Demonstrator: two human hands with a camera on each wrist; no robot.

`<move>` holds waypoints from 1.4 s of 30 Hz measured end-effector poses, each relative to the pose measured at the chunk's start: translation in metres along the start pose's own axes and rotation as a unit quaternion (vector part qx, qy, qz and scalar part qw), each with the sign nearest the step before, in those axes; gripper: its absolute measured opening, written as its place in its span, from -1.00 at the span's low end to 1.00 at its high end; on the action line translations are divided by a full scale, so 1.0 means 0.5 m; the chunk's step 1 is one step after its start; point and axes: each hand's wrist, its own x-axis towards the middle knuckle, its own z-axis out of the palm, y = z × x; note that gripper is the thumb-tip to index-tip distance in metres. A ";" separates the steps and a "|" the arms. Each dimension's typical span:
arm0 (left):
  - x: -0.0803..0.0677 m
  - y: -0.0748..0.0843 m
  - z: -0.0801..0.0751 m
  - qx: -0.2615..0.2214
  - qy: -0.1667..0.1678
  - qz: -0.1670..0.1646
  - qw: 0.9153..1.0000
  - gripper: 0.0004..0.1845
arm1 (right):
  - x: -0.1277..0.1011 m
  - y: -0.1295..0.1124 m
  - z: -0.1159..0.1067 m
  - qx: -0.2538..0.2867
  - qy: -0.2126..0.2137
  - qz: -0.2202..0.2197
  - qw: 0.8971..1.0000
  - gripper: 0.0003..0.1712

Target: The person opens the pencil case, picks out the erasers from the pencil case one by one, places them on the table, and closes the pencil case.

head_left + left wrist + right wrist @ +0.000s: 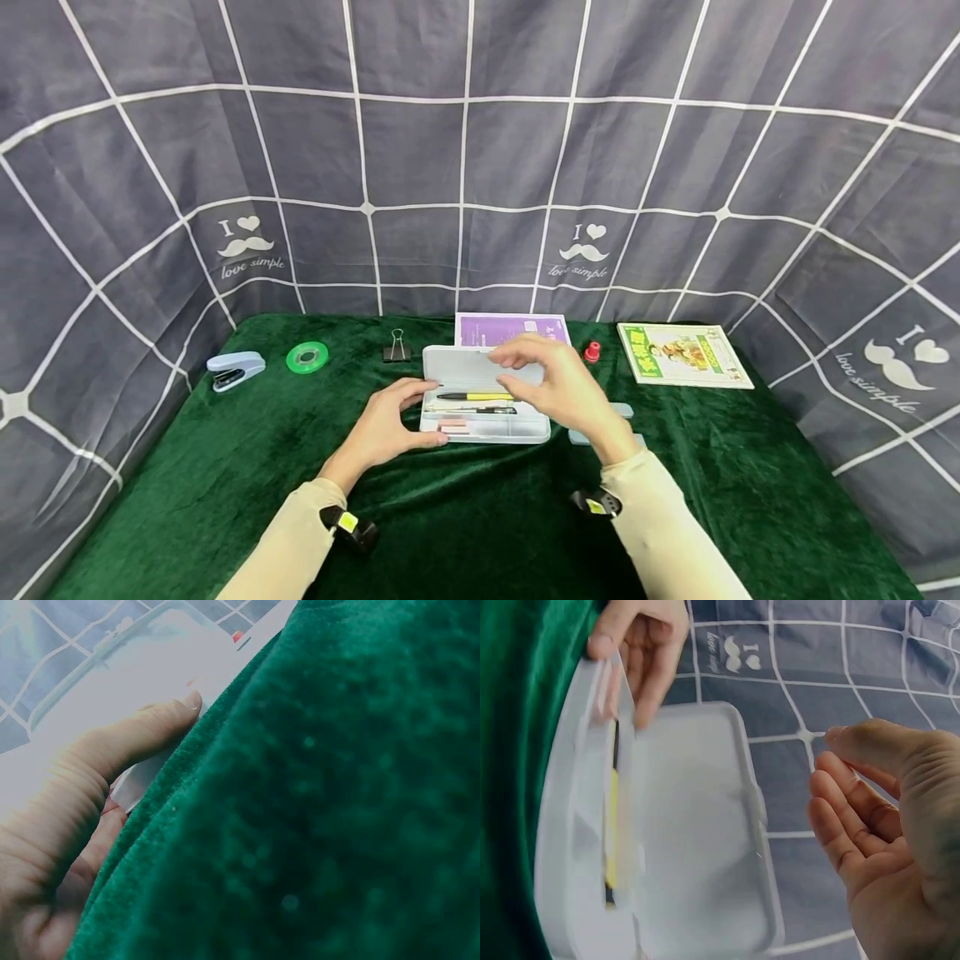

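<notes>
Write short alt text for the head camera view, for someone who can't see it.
An open pale pencil case holding pens lies on a green cloth. The left hand holds its left end, and the right hand hovers open above it. A stapler, tape roll and booklets lie behind.

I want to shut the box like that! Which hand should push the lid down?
Probably the right hand: it hovers open by the raised lid, while the left hand grips the pencil case end.

This looks like a little work corner set up for desk jobs. A desk (225, 467) has a soft green cloth on it. Grey curtains (420, 150) hang all around. A stapler (235, 369), a tape roll (307, 357) and a book (682, 354) lie there.
</notes>
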 end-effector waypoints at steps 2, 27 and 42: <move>0.001 0.001 0.000 0.000 0.000 0.003 1.000 -0.08 | 0.012 0.003 0.026 0.009 -0.010 0.003 1.000 -0.69; 0.003 -0.004 0.001 0.017 0.000 0.023 1.000 -0.09 | 0.005 0.024 0.172 -0.042 -0.159 0.059 0.985 -0.83; 0.005 -0.011 -0.007 -0.009 -0.018 0.009 1.000 -0.13 | -0.008 0.013 0.066 -0.035 -0.091 0.028 0.995 -0.75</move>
